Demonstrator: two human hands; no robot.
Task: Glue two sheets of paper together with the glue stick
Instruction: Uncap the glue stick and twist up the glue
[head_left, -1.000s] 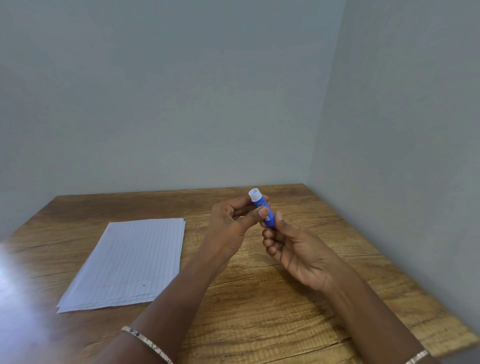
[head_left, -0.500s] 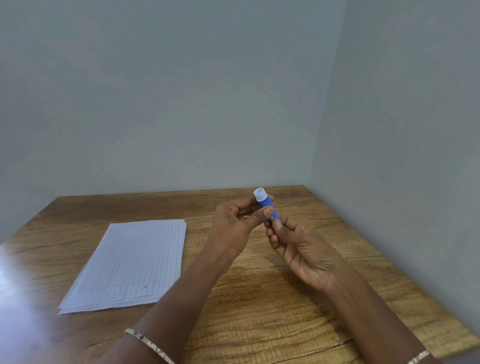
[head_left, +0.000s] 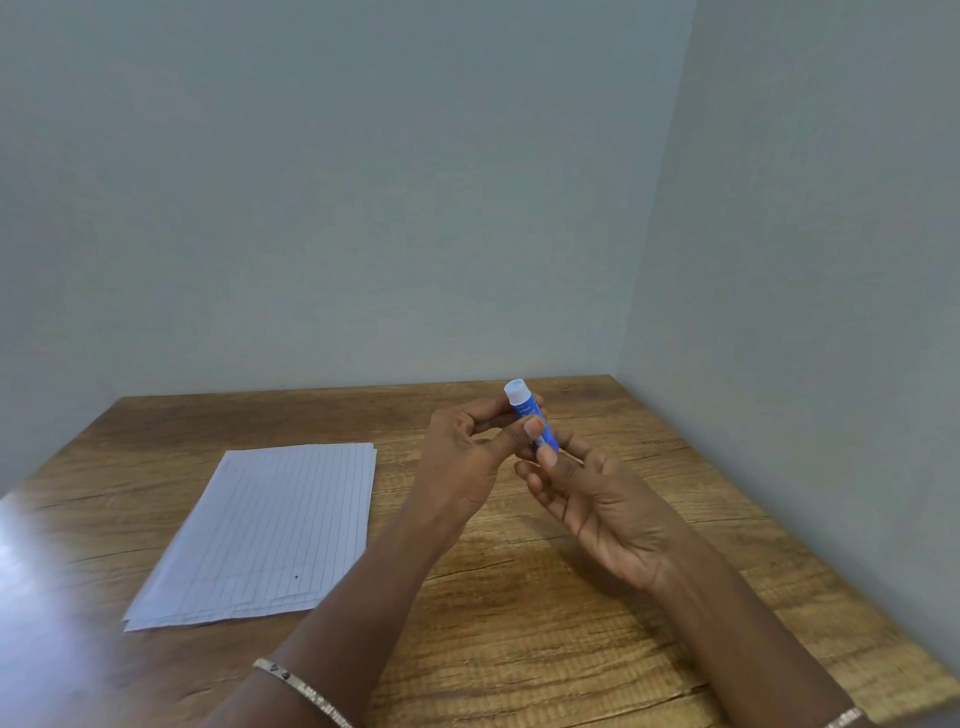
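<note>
A blue glue stick (head_left: 529, 413) with a white cap pointing up and away is held above the table between both hands. My left hand (head_left: 467, 462) grips its upper body with thumb and fingers. My right hand (head_left: 597, 509) pinches its lower end with thumb and fingertips, palm turned up. A stack of lined white paper sheets (head_left: 270, 530) lies flat on the wooden table (head_left: 545, 623), to the left of my hands.
Grey walls close in the table at the back and on the right, meeting in the far right corner. A bright glare washes out the table's left edge. Thin bracelets sit on both wrists.
The right hand's fingers have shifted along the stick's lower end, opening and closing slightly. The glue stick and left hand have stayed almost in place.
</note>
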